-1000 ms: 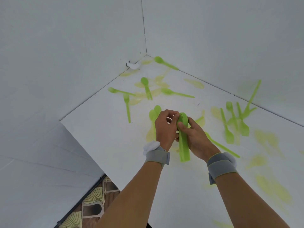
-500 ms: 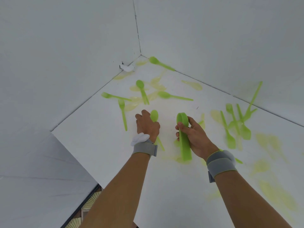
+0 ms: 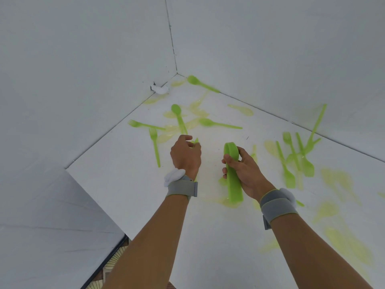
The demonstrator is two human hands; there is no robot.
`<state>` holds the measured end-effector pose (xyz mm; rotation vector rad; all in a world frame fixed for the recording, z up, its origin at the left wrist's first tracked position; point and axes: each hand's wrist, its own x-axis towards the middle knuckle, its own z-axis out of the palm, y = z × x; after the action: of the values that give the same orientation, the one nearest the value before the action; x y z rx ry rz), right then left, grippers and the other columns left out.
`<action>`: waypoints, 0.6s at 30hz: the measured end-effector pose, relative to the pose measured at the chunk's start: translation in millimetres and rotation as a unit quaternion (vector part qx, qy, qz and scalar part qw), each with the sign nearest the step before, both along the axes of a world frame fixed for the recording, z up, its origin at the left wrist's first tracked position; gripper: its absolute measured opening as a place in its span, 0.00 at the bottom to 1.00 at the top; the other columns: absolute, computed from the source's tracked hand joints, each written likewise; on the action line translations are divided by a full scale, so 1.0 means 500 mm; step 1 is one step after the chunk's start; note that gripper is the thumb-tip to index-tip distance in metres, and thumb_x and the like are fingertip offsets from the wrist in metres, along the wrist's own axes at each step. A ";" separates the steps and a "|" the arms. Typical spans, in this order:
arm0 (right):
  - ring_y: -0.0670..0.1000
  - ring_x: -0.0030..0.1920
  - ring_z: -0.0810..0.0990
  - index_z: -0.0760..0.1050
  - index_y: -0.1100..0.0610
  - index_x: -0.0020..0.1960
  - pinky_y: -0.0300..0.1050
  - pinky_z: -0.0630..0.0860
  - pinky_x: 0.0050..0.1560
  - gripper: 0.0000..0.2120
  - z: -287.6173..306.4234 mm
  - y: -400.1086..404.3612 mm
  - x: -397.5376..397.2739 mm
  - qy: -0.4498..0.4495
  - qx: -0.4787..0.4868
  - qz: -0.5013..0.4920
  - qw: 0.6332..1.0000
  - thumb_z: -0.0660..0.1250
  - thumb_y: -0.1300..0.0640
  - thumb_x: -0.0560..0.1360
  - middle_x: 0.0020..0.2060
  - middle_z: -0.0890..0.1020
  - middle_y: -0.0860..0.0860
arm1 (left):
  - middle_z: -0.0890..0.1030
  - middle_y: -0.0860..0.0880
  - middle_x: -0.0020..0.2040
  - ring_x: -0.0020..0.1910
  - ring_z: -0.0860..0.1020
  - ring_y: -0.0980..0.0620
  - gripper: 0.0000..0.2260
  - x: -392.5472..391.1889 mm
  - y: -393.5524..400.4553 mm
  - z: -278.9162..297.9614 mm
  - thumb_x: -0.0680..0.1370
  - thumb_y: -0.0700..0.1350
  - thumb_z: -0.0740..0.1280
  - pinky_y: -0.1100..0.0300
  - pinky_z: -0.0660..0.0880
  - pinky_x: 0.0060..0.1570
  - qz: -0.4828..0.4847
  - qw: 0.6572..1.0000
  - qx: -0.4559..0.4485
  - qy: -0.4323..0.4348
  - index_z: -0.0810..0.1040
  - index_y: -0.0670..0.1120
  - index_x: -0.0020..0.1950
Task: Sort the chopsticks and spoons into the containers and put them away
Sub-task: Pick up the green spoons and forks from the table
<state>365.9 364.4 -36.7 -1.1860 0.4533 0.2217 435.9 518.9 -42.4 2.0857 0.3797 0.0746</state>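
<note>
A single head-worn camera looks forward and down over both forearms, which enter from the bottom edge of the frame. It faces a corner where two white walls meet above the white desk, the corner sitting upper centre. The view is close, though its wide angle probably bends the edges. A strip of patterned floor shows lower left.

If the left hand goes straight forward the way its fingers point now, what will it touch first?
Probably the green spoon lying just beyond the left hand, which already pinches a green utensil. Depth is unclear, so the hand might pass above the spoon.
</note>
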 end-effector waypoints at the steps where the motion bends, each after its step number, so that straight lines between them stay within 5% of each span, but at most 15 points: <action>1: 0.53 0.33 0.77 0.70 0.58 0.68 0.49 0.79 0.36 0.19 0.001 0.000 0.001 -0.003 -0.008 -0.001 1.000 0.70 0.60 0.79 0.44 0.79 0.55 | 0.83 0.52 0.43 0.40 0.82 0.48 0.09 -0.003 -0.007 0.006 0.76 0.45 0.71 0.51 0.80 0.45 -0.005 1.000 -0.009 -0.008 0.81 0.47 0.56; 5: 0.54 0.34 0.78 0.69 0.57 0.69 0.50 0.79 0.39 0.19 0.003 -0.003 0.004 -0.009 -0.030 0.001 1.000 0.69 0.60 0.80 0.45 0.79 0.56 | 0.84 0.51 0.42 0.37 0.81 0.56 0.06 -0.025 -0.047 0.029 0.75 0.47 0.73 0.63 0.75 0.40 -0.033 0.998 -0.041 -0.016 0.85 0.46 0.50; 12: 0.53 0.38 0.79 0.69 0.54 0.69 0.50 0.79 0.38 0.18 0.005 -0.010 0.002 -0.022 -0.087 0.035 0.995 0.67 0.62 0.81 0.45 0.80 0.56 | 0.85 0.49 0.34 0.35 0.85 0.48 0.05 -0.050 -0.093 0.035 0.71 0.46 0.76 0.49 0.83 0.44 -0.042 0.991 -0.123 0.031 0.85 0.46 0.40; 18: 0.52 0.45 0.80 0.69 0.48 0.70 0.45 0.80 0.38 0.20 -0.003 -0.027 0.002 -0.019 -0.157 0.034 0.987 0.69 0.57 0.81 0.54 0.80 0.58 | 0.84 0.44 0.32 0.31 0.84 0.46 0.08 -0.061 -0.093 0.038 0.73 0.43 0.76 0.47 0.84 0.42 -0.036 0.982 -0.176 0.060 0.83 0.44 0.36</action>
<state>366.7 350.7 -38.4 -1.5143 0.4236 0.1900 405.2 472.3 -23.5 1.7558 0.3617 -0.1518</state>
